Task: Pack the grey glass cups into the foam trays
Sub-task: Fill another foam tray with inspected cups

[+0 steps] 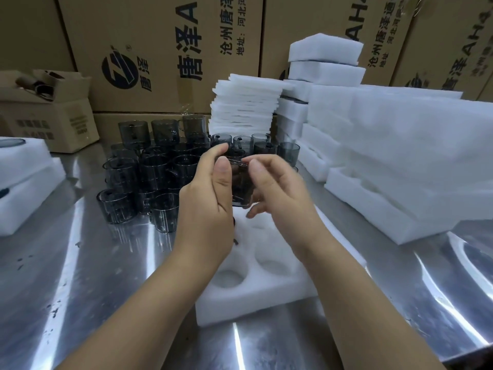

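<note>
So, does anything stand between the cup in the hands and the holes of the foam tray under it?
Nothing visible does. The left hand and right hand hold the cup above the foam tray, whose two near holes are empty; the hands hide its far part.

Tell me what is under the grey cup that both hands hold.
A white foam tray lies under the grey cup, on the steel table. Two near pockets are empty. The left hand and right hand cover its far part; what lies there cannot be seen.
</note>
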